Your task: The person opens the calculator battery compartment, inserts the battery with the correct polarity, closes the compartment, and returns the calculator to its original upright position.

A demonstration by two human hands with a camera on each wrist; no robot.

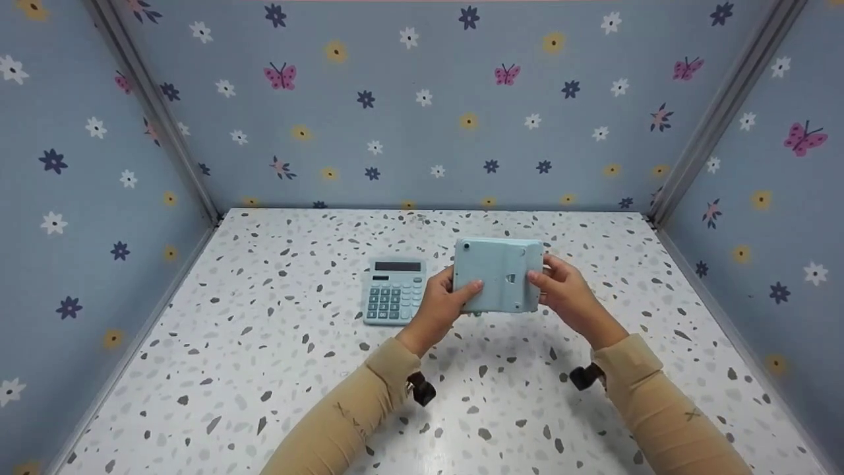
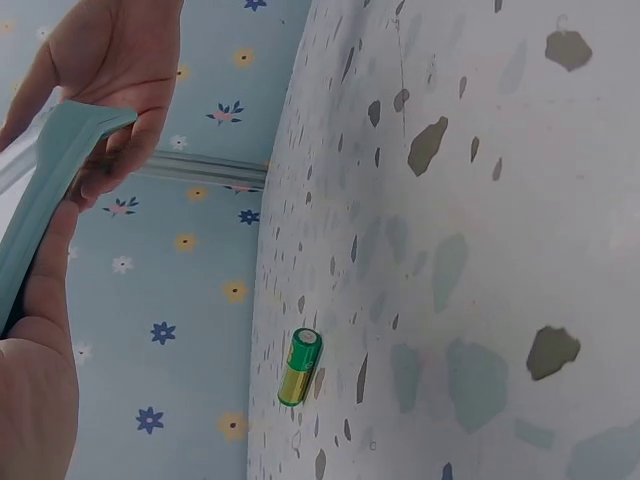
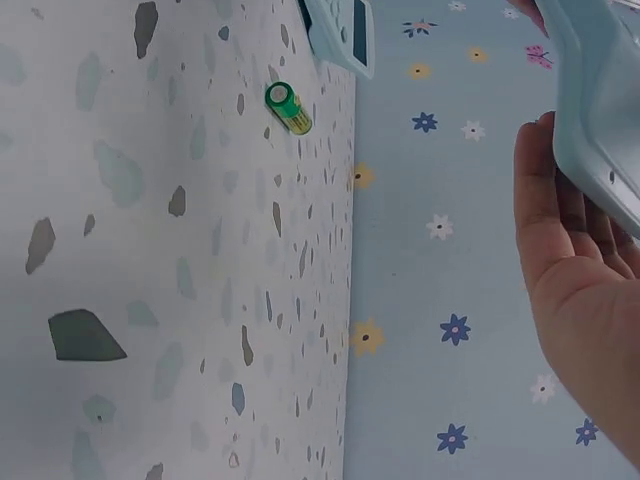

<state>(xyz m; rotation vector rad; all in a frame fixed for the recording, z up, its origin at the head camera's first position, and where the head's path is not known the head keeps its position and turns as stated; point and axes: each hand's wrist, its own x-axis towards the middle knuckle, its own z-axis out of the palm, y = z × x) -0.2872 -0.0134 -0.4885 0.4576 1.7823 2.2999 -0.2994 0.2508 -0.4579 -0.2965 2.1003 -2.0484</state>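
Note:
Both hands hold up a light-blue calculator (image 1: 498, 264), its back facing the head camera. My left hand (image 1: 438, 303) grips its left edge, the thumb pressed on the back. At the opposite edge my right hand (image 1: 570, 293) grips it, thumb near the small battery-cover latch (image 1: 510, 278). The calculator's front is turned away from the head view. A second light-blue calculator (image 1: 410, 300) lies keys up on the table, left of the held one and partly covered by my left hand. A green battery (image 2: 300, 367) lies on the table below the hands; the right wrist view shows it too.
The white speckled table (image 1: 264, 396) is enclosed by blue flower-patterned panels (image 1: 422, 112) at the back and both sides. Metal corner posts (image 1: 158, 112) join the panels. Dark camera mounts (image 1: 422, 389) hang from the sleeves.

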